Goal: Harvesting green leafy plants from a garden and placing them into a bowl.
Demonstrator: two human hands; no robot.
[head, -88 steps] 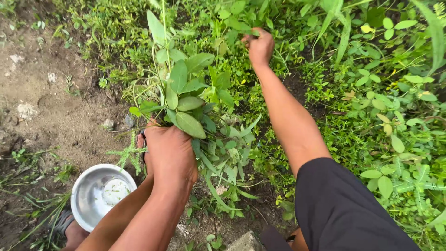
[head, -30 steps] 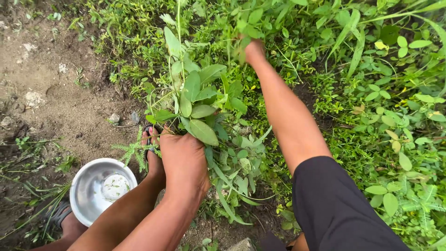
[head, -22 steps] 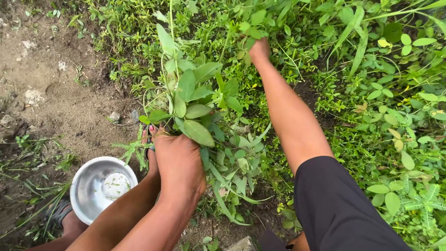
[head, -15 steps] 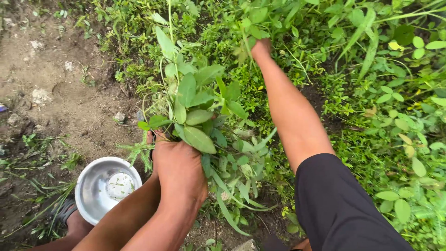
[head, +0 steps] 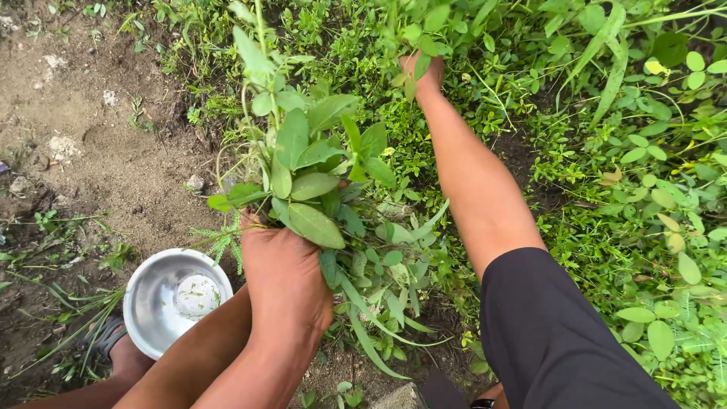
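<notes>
Bare dirt (head: 98, 151) fills the left of our view and thick green weeds (head: 621, 167) the right. Our left hand (head: 284, 269) has its fingers closed tight around a bunch (head: 310, 163) of picked leafy stems, held upright just above the ground, near the middle. Our right hand (head: 422, 74) reaches far forward into the weeds; leaves cover its fingers, so we cannot tell whether they grip anything. Low on the left a steel bowl (head: 148, 307) sits on the dirt, beside a sandalled foot (head: 125, 356).
</notes>
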